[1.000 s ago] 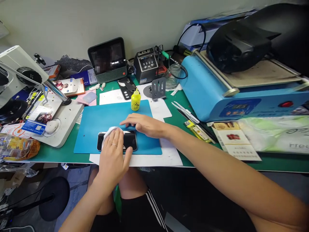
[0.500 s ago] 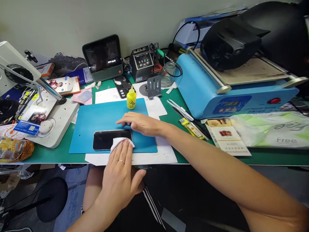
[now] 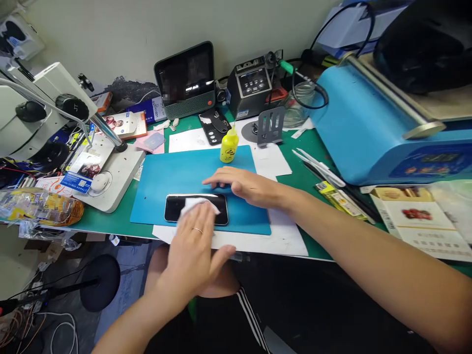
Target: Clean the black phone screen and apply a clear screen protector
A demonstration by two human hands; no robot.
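A smartphone with a dark screen lies face up on the blue mat. My left hand, slightly blurred, presses a folded white cloth against the middle of the screen with flat fingers; the thumb sticks out to the right. My right hand rests on the mat just beyond the phone's right end, palm down, fingers loosely stretched and holding nothing. Behind it a yellow dropper bottle stands upright on the mat's far edge.
A microscope stand is at left. Along the back are a display, a soldering station, a glass jar and a phone holder. Tweezers, a blue machine and a cigarette box occupy the right.
My left hand has slid the cloth leftward along the screen, from the phone's right end to its middle. The right hand stays beside the phone. The view has turned left.
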